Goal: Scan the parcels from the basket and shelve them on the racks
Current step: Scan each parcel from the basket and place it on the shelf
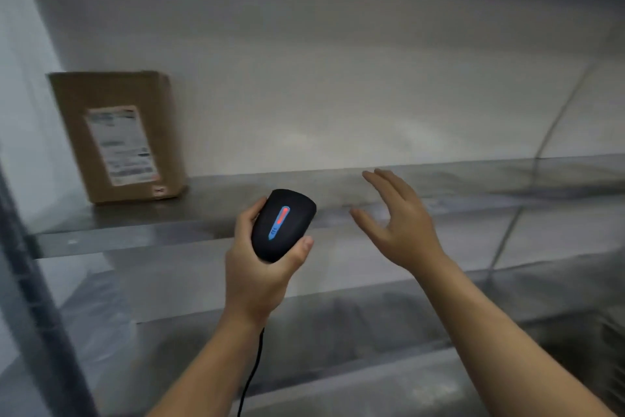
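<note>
My left hand (257, 278) grips the black scanner (282, 225), its cable (252, 372) trailing toward 6 o'clock. At its 3 o'clock, my right hand (402, 224) hovers spread and empty. Farther off, at 10 o'clock, the parcel (118, 136) stands on the steel shelf (439, 186).

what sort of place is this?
Likely a parcel storeroom: grey metal rack shelf, brown cardboard box with white shipping label on it, black corded handheld scanner in the left hand.

Your one view is the wide-angle head camera, facing forward and slightly down, close to the steel shelf (473, 186). Your left hand (257, 276) and right hand (406, 227) enter from below.
</note>
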{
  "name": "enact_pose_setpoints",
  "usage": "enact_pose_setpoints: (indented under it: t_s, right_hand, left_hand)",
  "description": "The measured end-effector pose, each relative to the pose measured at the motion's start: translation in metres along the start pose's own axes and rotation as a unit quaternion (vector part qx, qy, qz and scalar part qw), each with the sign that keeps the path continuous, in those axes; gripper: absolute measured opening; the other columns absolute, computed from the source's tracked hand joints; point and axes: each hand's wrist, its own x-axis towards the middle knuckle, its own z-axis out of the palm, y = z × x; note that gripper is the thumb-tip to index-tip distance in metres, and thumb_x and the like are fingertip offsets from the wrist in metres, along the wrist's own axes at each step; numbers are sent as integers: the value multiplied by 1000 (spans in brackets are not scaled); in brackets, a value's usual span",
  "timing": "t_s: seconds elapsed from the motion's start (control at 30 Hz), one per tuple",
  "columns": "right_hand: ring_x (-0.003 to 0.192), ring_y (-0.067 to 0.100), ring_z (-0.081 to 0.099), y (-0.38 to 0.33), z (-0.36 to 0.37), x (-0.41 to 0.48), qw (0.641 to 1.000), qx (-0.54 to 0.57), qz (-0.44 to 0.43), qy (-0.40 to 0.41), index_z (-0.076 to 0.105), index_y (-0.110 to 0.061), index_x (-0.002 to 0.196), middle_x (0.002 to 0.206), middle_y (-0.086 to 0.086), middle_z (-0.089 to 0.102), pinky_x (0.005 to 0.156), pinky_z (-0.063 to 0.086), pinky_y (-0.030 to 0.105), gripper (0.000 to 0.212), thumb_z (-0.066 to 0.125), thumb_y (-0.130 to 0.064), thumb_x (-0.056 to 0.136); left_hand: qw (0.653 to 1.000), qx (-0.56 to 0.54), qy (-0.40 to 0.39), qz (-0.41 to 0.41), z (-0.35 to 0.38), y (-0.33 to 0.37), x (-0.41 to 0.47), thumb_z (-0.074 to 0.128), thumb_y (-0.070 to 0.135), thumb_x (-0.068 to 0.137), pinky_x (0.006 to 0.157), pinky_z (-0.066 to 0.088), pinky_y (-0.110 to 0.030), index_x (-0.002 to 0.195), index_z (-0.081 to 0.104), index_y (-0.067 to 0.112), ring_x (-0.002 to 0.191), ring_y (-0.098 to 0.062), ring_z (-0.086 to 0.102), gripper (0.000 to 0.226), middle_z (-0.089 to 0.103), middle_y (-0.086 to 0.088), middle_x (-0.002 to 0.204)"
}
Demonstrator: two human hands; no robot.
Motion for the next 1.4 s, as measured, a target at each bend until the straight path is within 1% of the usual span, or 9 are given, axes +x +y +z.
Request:
enact_pose_setpoints:
  t_s: [0.17,0.27,0.43,0.57,0.73,0.93,1.13,1.27,1.4]
  right_hand:
    - [142,24,42,68,-69,-61,995,-55,80,-4,51,-21,146,151,4,49,111,42,48,70,49,-64,90]
    - [144,23,40,102,-112,-100,989,-82,127,0,50,-20,147,152,4,48,113,40,50,74,46,-66,89]
    - [145,21,38,149,-179,-162,976,-114,187,8,47,-20,149,153,4,46,117,36,51,76,45,-66,89]
    - [149,17,29,176,-221,-212,965,-129,226,18,46,-20,150,156,2,43,121,29,47,74,50,-62,89]
    - [152,17,24,202,-259,-263,947,-146,284,25,40,-23,153,160,1,37,123,25,49,75,52,-61,89]
    - [152,8,20,222,-290,-313,918,-177,352,39,37,-27,155,162,-7,31,119,18,26,72,56,-57,91]
    - [151,7,21,267,-313,-337,888,-201,408,58,34,-33,155,163,-11,29,119,21,30,72,54,-60,91]
    - [152,6,19,310,-323,-337,873,-217,434,56,32,-36,155,163,-13,26,117,12,22,70,56,-59,94]
    - [151,6,19,351,-332,-332,857,-215,465,57,31,-38,155,164,-13,25,120,21,31,71,56,-62,93]
  left_hand:
    - [997,-24,-66,-28,90,-4,-41,87,48,60,80,50,-9,124,54,41,102,3,67,73,67,34,110]
    - [992,-35,-109,-43,143,-3,-68,86,37,64,79,49,-8,126,53,39,100,7,66,71,64,39,109]
    - [981,-62,-170,-68,225,1,-115,85,46,60,78,49,-8,128,52,39,97,8,65,76,62,42,107]
    - [967,-90,-221,-92,278,3,-152,84,34,63,78,48,-8,127,52,37,95,8,65,72,65,35,104]
    - [943,-122,-290,-109,329,5,-186,86,44,59,78,50,-11,123,54,39,95,1,68,71,67,33,106]
    - [917,-140,-354,-116,387,2,-217,81,52,57,78,48,-8,126,54,40,97,7,67,75,66,37,107]
    - [890,-151,-409,-134,460,-18,-236,80,56,57,86,52,-16,132,55,38,106,0,67,81,67,30,116]
    - [876,-164,-432,-141,515,-32,-236,80,57,57,88,54,-20,133,56,36,106,1,67,82,67,30,116]
    - [861,-180,-453,-149,568,-43,-232,80,55,58,85,54,-16,126,54,46,102,4,68,74,68,33,111]
